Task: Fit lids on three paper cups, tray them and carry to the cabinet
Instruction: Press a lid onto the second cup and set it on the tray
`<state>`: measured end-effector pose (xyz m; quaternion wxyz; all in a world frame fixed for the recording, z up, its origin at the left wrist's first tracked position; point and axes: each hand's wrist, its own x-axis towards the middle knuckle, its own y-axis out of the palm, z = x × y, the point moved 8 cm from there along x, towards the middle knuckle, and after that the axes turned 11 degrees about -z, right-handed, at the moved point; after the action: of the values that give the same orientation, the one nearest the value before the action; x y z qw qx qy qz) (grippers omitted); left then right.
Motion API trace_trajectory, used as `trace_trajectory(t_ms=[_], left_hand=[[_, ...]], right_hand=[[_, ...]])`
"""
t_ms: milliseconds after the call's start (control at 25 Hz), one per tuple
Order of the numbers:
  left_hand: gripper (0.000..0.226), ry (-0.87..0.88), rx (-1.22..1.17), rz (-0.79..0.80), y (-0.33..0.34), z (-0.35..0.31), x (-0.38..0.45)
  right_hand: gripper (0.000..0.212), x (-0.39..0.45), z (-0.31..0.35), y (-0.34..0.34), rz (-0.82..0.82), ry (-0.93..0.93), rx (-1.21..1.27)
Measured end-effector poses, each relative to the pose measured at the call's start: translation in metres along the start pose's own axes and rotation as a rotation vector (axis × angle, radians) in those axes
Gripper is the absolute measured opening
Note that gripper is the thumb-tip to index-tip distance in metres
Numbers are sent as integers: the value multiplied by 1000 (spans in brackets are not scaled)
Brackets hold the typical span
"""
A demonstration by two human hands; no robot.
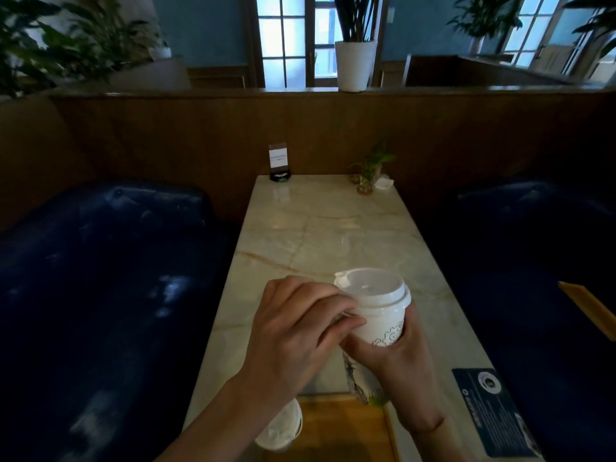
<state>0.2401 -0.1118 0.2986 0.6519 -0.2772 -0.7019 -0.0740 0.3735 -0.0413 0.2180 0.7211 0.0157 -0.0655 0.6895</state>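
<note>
The right hand [400,355] wraps its fingers round the body of a paper cup [383,328], holding it upright above the near end of the marble surface [316,228]. The left hand [300,321] curls its fingers against the left edge of the white lid [373,288], pinching at the rim where lid meets cup. The lid looks seated on the right side; whether the left side has snapped down I cannot tell.

What could go wrong: squeezing the cup wall too hard would buckle the paper and pop the lid back off. Pressing only on one side could leave the lid tilted, so it leaks or lifts when carried. The cup hangs in the air, not braced on the surface, so a firm push could tip it.

Count: two cups in view, the held one and a second lidded cup [281,428] low in the frame, partly hidden under the left forearm, beside or on the wooden tray [350,425]. A third cup is not visible. One tray near the body; another wooden edge [590,308] shows on the right seat. One dark card [493,411] lies on the surface
</note>
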Motion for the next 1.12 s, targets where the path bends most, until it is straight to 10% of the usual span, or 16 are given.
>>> trace_trajectory(t_ms=[480,1120], left_hand=[[16,-138,-195,-12,-3,7,-7],[18,-15,-83,-66,3,4,-13]], right_hand=[[84,-2,-18,22,381,204,260],[77,0,-24,26,91,15,66]])
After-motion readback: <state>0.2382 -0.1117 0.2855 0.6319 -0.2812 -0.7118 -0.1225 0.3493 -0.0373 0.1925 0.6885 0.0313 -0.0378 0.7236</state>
